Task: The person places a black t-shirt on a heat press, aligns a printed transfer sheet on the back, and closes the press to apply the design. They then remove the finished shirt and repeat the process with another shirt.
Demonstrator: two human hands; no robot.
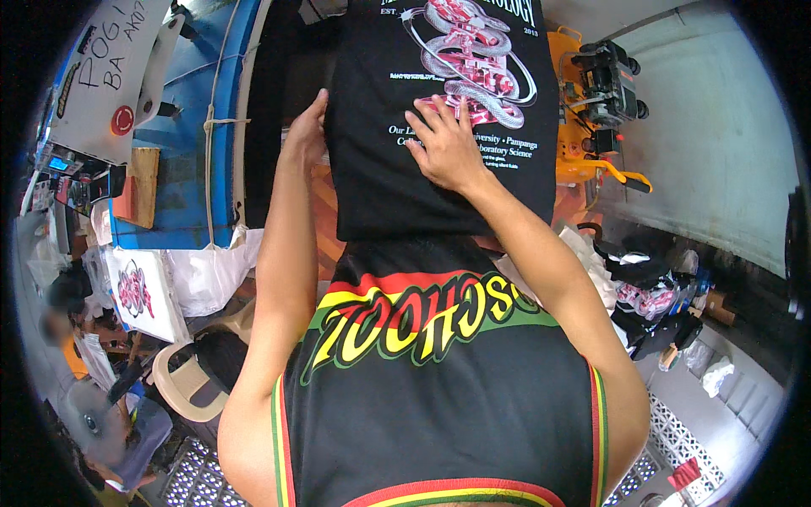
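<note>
A black shirt with a pink and white print lies spread flat in front of me, its top running out of view. My right hand rests palm down on the lower part of the print, fingers spread. Along the shirt's left edge is my left hand, its fingers stretched forward and apart from any grip. That hand is seen edge-on, and whether it touches the cloth is hard to tell. Nothing shows in either hand.
To the left stands a blue table with a rope, a wooden block and a control box with a red button. An orange machine is at the right. A beige chair and a white printed shirt are at lower left.
</note>
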